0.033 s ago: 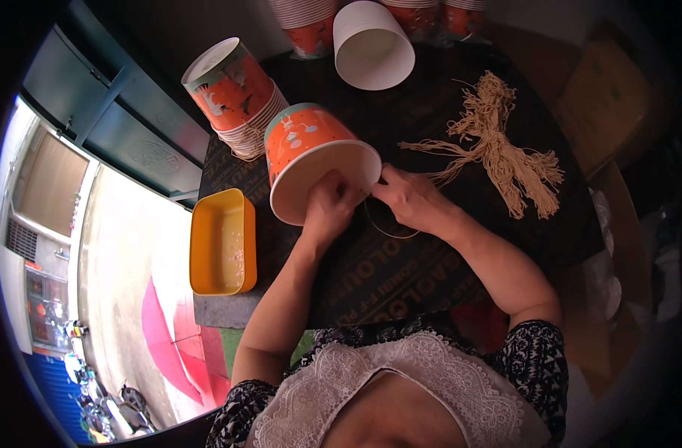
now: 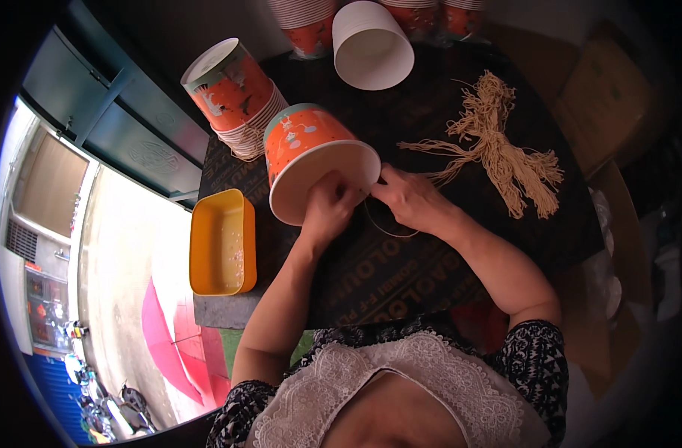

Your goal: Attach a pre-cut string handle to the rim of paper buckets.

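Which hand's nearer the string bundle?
Right. Right hand is at the rim of the orange bucket, left of the string bundle; left hand is partly inside the bucket, farther left.

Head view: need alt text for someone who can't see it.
A person's left hand reaches inside a tilted orange-printed paper tub while the right hand is at its rim, a thin cord looping below. On the dark table: a bundle of beige strings at right, a yellow rectangular container at left, stacked printed tubs behind it.
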{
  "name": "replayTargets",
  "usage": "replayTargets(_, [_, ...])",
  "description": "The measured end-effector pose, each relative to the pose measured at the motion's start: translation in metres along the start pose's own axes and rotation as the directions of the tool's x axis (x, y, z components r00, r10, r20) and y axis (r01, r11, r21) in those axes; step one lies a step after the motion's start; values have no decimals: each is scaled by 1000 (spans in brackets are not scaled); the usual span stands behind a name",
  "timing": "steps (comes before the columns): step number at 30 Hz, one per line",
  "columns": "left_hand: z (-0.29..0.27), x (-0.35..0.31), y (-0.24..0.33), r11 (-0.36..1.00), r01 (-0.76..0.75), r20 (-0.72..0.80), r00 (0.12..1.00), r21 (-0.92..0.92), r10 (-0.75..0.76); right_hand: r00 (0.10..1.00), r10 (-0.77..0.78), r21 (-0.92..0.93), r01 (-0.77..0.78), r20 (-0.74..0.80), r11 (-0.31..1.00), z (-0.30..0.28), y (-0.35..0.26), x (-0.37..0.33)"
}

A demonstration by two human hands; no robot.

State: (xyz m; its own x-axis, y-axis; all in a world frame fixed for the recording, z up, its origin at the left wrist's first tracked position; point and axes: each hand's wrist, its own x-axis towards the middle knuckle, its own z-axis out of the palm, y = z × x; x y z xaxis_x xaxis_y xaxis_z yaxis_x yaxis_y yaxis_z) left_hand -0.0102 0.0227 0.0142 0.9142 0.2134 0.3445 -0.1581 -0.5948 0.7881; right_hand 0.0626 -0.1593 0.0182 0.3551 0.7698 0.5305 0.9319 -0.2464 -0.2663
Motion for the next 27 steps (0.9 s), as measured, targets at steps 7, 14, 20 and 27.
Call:
replayTargets(7, [-8, 1, 19, 869, 353, 313, 917, -348, -247, 999, 29, 69, -32, 46, 997, 2, 7, -2])
replayTargets(14, [3, 5, 13, 977, 97, 132, 989, -188, -73, 999, 41, 194, -40, -5, 980, 8, 9, -2])
replayTargets(20, [7, 6, 8, 954, 197, 136, 976, -228, -169, 969, 248, 227, -239, -9, 944, 2, 3, 0])
replayTargets(27, [16, 6, -2, 974, 191, -87, 975, -125, -202, 992, 109, -56, -105, 60, 993, -1, -18, -5])
